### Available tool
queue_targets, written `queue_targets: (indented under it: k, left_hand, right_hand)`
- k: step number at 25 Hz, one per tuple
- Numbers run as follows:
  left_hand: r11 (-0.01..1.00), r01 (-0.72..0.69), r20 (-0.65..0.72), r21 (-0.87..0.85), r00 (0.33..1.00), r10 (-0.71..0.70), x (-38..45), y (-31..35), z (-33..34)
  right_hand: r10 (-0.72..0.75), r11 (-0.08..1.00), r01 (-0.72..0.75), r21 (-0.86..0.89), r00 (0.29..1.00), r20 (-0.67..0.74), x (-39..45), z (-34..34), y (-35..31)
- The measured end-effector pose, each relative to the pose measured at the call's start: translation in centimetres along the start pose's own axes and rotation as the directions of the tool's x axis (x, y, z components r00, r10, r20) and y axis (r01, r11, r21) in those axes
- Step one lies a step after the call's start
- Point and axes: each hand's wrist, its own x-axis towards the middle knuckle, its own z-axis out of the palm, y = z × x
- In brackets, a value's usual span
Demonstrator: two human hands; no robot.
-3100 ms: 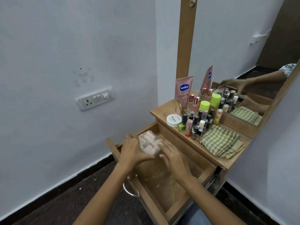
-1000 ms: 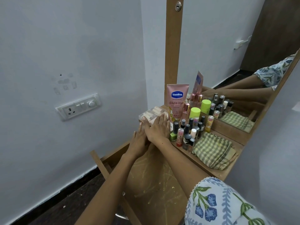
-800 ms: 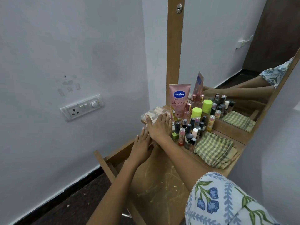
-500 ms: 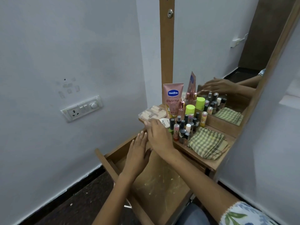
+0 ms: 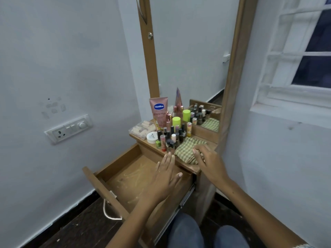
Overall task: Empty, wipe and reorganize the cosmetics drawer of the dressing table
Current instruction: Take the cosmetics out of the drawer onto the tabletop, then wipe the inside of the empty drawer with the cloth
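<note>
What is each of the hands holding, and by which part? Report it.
The left hand holds nothing, open above the drawer. The right hand fingers rest on the checked cloth's near edge; a closed grip cannot be told.

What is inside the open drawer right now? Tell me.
The drawer holds no items: only its bare wooden floor shows, streaked with pale residue. The left hand hovers open above it and hides part of the floor; the right hand is on the checked cloth.

Wooden drawer pulled open, scuffed bare floor (pale streaks), checked cloth folded on the dressing-table top
</note>
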Motion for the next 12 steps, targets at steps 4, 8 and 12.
queue_targets:
  k: [4,8,12]
  left_hand:
    - [1.0,0.0,0.069,0.024,0.998,-0.002,1.0,2.0,0.6]
    - [0.998,0.004,0.114,0.069,0.993,-0.012,1.5,2.6,0.8]
    - [0.996,0.015,0.133,0.092,0.991,-0.027,1.7,2.2,1.1]
  right_hand:
    - [0.016,0.998,-0.014,-0.065,0.999,0.04,0.7,-0.4,0.5]
    - [0.114,0.974,-0.036,-0.225,0.933,0.341,2.3,1.4,1.0]
    - [0.179,0.943,0.009,-0.333,0.829,0.53,2.7,2.3,0.6]
